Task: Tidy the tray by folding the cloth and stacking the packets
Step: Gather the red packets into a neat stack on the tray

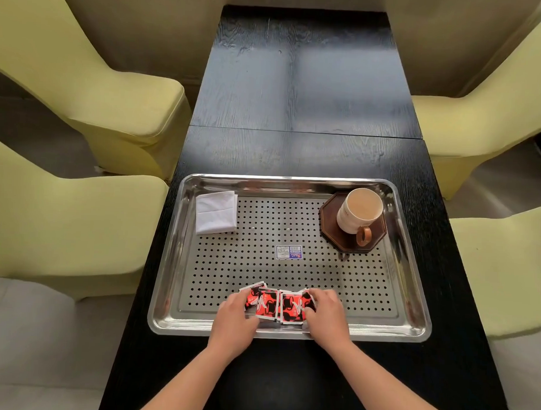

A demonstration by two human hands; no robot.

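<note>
At the near end of the bench (297,98) we have both hands inside the steel tray (381,333), just past its near rim. Our left hand (233,318) curls its fingers over the left end of a row of red-and-black packets (278,304), thumb tucked under their near edge, and our right hand (326,314) grips the right end of the same row in the same way. The packets lie fanned and overlapping between the two hands, on the perforated floor of the tray near the middle of its near edge; how many there are we cannot tell. Further in, at about the centre of the tray, a small blue-and-white sticker (288,252) lies flat on the holes. In the far left corner of the tray sits the white cloth (215,212), folded into a neat rectangle. In the far right corner a dark octagonal coaster (330,213) carries a cream cup (359,212) filled with a pale brown drink, its handle turned toward us. Beyond the tray the black wood-grain bench runs on, with yellow-green chairs (98,85) along both of its long sides.
</note>
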